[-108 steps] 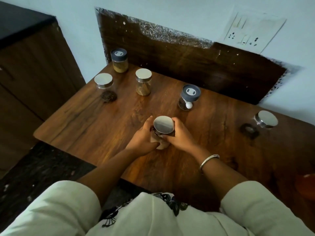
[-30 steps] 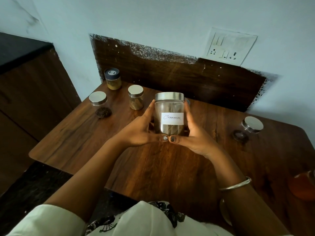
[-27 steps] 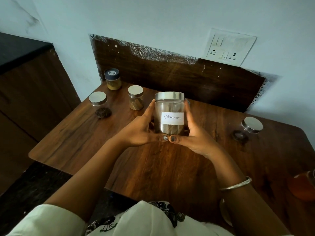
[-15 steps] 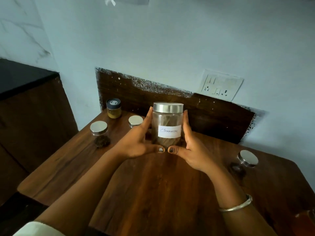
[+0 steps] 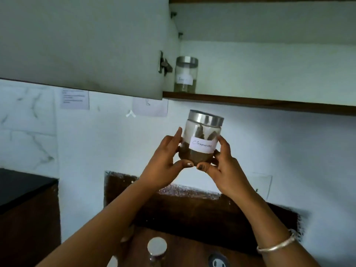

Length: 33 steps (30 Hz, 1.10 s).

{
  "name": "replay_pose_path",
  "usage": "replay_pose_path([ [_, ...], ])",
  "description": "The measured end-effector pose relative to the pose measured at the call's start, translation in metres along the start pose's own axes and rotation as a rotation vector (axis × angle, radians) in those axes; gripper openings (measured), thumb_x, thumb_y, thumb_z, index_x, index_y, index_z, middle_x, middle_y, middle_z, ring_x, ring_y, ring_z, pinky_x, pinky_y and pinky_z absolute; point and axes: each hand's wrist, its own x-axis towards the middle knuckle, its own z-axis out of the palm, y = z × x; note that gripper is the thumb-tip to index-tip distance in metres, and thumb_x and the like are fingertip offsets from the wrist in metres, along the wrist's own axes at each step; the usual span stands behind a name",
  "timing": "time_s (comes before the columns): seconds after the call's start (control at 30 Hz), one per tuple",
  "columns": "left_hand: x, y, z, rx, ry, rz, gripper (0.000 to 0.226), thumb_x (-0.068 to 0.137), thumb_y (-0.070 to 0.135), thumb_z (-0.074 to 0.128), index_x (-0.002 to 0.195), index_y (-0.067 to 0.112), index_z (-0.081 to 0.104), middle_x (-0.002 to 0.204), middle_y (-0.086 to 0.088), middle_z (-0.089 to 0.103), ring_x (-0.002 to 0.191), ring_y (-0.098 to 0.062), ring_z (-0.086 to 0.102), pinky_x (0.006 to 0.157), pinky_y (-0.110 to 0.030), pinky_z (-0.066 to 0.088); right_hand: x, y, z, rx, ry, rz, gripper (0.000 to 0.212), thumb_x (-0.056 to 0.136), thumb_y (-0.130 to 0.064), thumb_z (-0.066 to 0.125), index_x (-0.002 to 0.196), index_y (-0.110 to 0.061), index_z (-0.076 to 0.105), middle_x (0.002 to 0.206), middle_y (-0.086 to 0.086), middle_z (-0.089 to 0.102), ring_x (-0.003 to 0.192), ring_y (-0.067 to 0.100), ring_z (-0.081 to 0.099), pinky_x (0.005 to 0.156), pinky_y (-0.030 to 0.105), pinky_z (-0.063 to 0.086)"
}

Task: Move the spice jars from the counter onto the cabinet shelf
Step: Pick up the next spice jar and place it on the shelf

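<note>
A glass jar labelled "Cinnamon" (image 5: pixel 200 139) with a steel lid is held up in the air, slightly tilted, below the cabinet shelf (image 5: pixel 260 102). My left hand (image 5: pixel 163 162) grips its left side and my right hand (image 5: pixel 225 166) grips its right side, thumbs under the base. Another labelled steel-lidded jar (image 5: pixel 185 75) stands at the shelf's left end. At the bottom edge, a steel-lidded jar (image 5: pixel 157 247) and a dark-lidded jar (image 5: pixel 218 262) stand on the wooden counter (image 5: pixel 183 249).
The open cabinet door (image 5: pixel 82 43) hangs at the upper left with its hinge (image 5: pixel 163 63) beside the shelf jar. The shelf runs bare to the right of that jar. A dark cabinet with a black top (image 5: pixel 23 189) stands at the left.
Both hands have lifted the cinnamon jar from just above the counter up toward the shelf. My view has tilted up, bringing the cabinet and shelf into sight.
</note>
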Motion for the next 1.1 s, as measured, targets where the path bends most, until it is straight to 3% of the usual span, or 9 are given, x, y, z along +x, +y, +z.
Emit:
replay_pose_path([
  [0.13, 0.069, -0.001, -0.005, -0.096, 0.094, 0.035, 0.082, 0.083, 0.016, 0.067, 0.147, 0.024, 0.016, 0.143, -0.001, 0.043, 0.125, -0.015, 0.049, 0.098, -0.025, 0.039, 0.061, -0.008, -0.023, -0.063, 0.133, -0.046, 0.073, 0.08, -0.037, 0.069, 0.134, -0.019, 0.024, 0.136, 0.005, 0.054, 0.119, 0.024, 0.056, 0.093, 0.037, 0.047],
  [0.23, 0.115, 0.0, -0.005, -0.174, 0.182, 0.072, 0.077, 0.08, 0.012, 0.07, 0.144, 0.022, 0.027, 0.132, 0.009, 0.051, 0.12, -0.008, 0.051, 0.091, -0.015, 0.041, 0.104, -0.013, -0.043, -0.146, 0.207, -0.106, 0.067, 0.08, -0.04, 0.068, 0.13, -0.014, 0.031, 0.132, 0.004, 0.056, 0.115, 0.026, 0.057, 0.09, 0.041, 0.049],
  [0.33, 0.16, -0.001, 0.001, -0.238, 0.223, 0.101, 0.064, 0.08, 0.007, 0.069, 0.135, 0.013, 0.036, 0.132, -0.002, 0.054, 0.12, -0.013, 0.052, 0.091, -0.017, 0.043, 0.142, -0.012, -0.058, -0.199, 0.282, -0.154, 0.065, 0.08, -0.043, 0.066, 0.128, -0.011, 0.034, 0.128, 0.005, 0.058, 0.112, 0.027, 0.059, 0.093, 0.043, 0.047],
  [0.47, 0.204, -0.007, 0.01, -0.175, 0.271, 0.176, 0.046, 0.083, 0.009, 0.066, 0.125, 0.01, 0.045, 0.125, -0.005, 0.058, 0.115, -0.014, 0.055, 0.077, -0.004, 0.044, 0.179, 0.0, -0.069, -0.261, 0.336, -0.165, 0.062, 0.085, -0.045, 0.059, 0.13, -0.01, 0.034, 0.131, 0.007, 0.057, 0.106, 0.03, 0.062, 0.102, 0.054, 0.038],
  [0.63, 0.218, -0.024, 0.028, 0.023, 0.401, 0.227, 0.046, 0.088, 0.02, 0.061, 0.131, 0.011, 0.047, 0.122, -0.007, 0.054, 0.104, -0.011, 0.052, 0.082, -0.011, 0.04, 0.198, 0.015, -0.063, -0.406, 0.328, -0.132, 0.078, 0.077, -0.067, 0.034, 0.137, -0.018, 0.032, 0.124, 0.001, 0.063, 0.102, 0.027, 0.063, 0.091, 0.044, 0.045],
  [0.77, 0.219, -0.034, 0.042, 0.075, 0.448, 0.208, 0.044, 0.091, 0.027, 0.056, 0.131, 0.011, 0.048, 0.12, -0.006, 0.06, 0.109, -0.02, 0.055, 0.091, -0.032, 0.047, 0.207, 0.021, -0.057, -0.511, 0.412, -0.116, 0.083, 0.07, -0.072, 0.021, 0.132, -0.019, 0.04, 0.108, 0.001, 0.069, 0.095, 0.025, 0.065, 0.092, 0.043, 0.043],
  [0.87, 0.223, -0.038, 0.049, 0.124, 0.487, 0.19, 0.041, 0.092, 0.028, 0.052, 0.13, 0.012, 0.051, 0.117, -0.008, 0.058, 0.105, -0.019, 0.054, 0.086, -0.023, 0.042, 0.213, 0.027, -0.05, -0.661, 0.482, -0.06, 0.07, 0.079, -0.07, 0.023, 0.12, -0.018, 0.046, 0.102, 0.002, 0.069, 0.09, 0.024, 0.065, 0.087, 0.038, 0.042],
  [1.0, 0.224, -0.039, 0.054, 0.155, 0.513, 0.157, 0.039, 0.093, 0.026, 0.05, 0.129, 0.011, 0.053, 0.12, -0.011, 0.057, 0.109, -0.023, 0.054, 0.094, -0.033, 0.046, 0.216, 0.025, -0.041, -0.785, 0.523, -0.02, 0.062, 0.085, -0.067, 0.025, 0.116, -0.019, 0.048, 0.098, 0.004, 0.067, 0.089, 0.024, 0.061, 0.083, 0.035, 0.039],
  [1.1, 0.225, -0.039, 0.055, 0.157, 0.52, 0.154, 0.03, 0.092, 0.024, 0.052, 0.118, 0.011, 0.059, 0.113, -0.009, 0.06, 0.104, -0.021, 0.056, 0.086, -0.025, 0.043, 0.218, 0.026, -0.039, -0.823, 0.533, -0.004, 0.06, 0.087, -0.067, 0.026, 0.113, -0.018, 0.05, 0.095, 0.004, 0.066, 0.088, 0.024, 0.06, 0.081, 0.035, 0.038],
])
